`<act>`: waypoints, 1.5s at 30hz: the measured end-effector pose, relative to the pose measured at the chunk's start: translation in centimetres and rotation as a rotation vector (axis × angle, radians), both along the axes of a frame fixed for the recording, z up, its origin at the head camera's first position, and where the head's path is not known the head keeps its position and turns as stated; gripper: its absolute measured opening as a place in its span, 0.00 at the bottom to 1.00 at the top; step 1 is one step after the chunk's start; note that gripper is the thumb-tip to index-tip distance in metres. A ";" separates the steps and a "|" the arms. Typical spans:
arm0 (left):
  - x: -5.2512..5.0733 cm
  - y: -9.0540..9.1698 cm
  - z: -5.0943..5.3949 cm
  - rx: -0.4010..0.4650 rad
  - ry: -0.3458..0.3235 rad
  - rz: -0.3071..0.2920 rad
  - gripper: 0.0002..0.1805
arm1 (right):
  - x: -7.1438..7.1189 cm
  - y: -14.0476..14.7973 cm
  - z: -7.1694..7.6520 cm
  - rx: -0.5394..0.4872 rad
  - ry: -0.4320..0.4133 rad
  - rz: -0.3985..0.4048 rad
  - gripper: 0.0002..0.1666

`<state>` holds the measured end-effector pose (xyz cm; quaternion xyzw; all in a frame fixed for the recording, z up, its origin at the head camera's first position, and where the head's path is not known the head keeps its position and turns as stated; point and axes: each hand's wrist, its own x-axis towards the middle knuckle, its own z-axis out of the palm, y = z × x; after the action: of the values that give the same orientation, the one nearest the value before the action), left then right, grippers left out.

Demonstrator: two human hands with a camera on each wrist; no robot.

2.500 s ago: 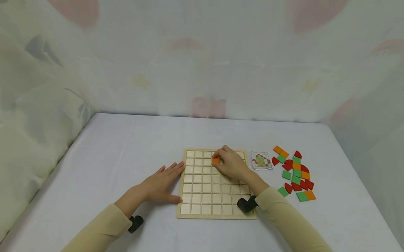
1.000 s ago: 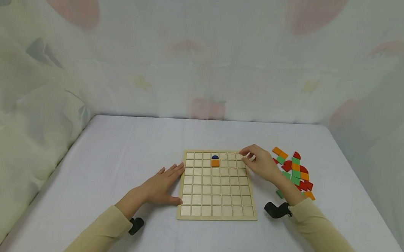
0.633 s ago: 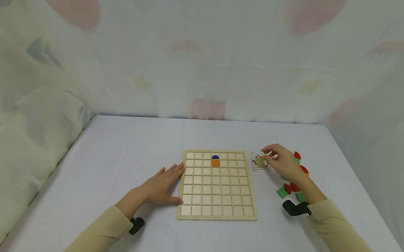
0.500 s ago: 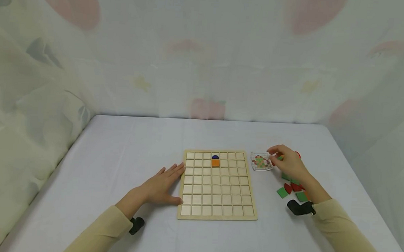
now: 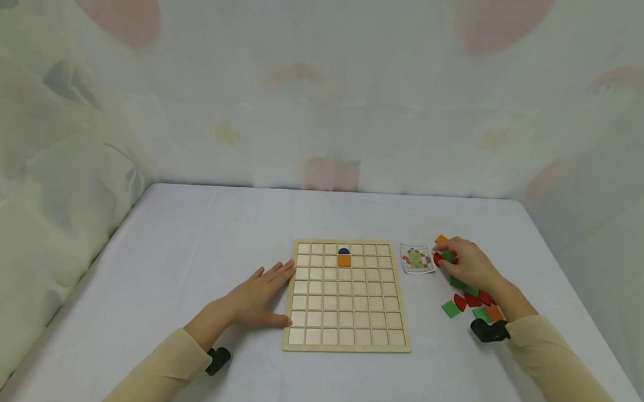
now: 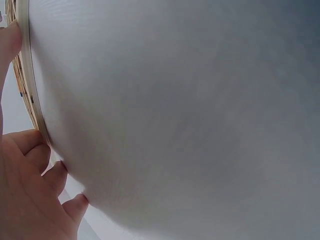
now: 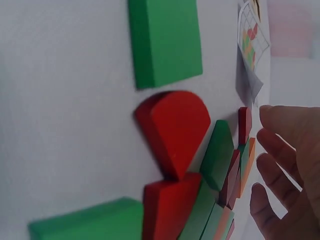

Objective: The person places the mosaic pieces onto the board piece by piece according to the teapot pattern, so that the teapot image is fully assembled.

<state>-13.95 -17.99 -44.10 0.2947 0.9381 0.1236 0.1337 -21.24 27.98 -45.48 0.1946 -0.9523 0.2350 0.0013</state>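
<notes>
My left hand (image 5: 254, 294) lies with fingers spread on the table, fingertips and thumb touching the left edge of a wooden grid board (image 5: 348, 336). Near the board's far edge sit an orange square tile (image 5: 344, 260) and, just beyond it, a blue rounded piece (image 5: 343, 251). My right hand (image 5: 471, 266) hovers at a pile of flat coloured tiles, its fingertips close to a red quarter-round tile (image 5: 437, 259) and a green tile (image 5: 448, 255). In the right wrist view the thumb and loosely bent fingers (image 7: 277, 175) stand apart, with nothing visible between them. The hand hides part of the pile.
A small pattern card (image 5: 417, 259) with a coloured grid lies between board and tiles. Closer to me are a green square tile (image 5: 450, 309), a red tile (image 5: 460, 302) and an orange tile (image 5: 494, 312). A white cloth (image 5: 233, 220) covers the table.
My right hand let go of the orange tile on the board, then moved right, past the card, to the loose tiles. The left hand stayed at the board's edge.
</notes>
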 end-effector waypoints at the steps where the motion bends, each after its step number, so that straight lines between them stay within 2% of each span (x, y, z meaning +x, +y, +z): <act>1: 0.0 0.0 0.0 -0.001 0.000 0.001 0.56 | 0.0 0.1 0.0 0.011 -0.004 0.005 0.17; 14: 0.1 0.1 0.0 0.002 0.010 -0.007 0.56 | -0.2 0.6 -0.5 0.063 -0.002 0.035 0.16; 28: 0.2 0.2 0.1 -0.002 0.005 0.000 0.56 | -0.3 0.9 -0.3 0.094 0.050 0.070 0.12; 37: 0.3 0.2 0.5 0.004 0.001 0.003 0.56 | -0.2 0.8 0.6 0.075 -0.003 0.050 0.14; 45: 0.2 0.1 0.3 -0.003 0.006 0.006 0.56 | -0.2 0.8 1.1 0.066 -0.030 0.011 0.15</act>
<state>-13.71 -17.84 -43.80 0.2922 0.9395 0.1220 0.1312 -21.48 28.82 -44.35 0.1962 -0.9583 0.2065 -0.0205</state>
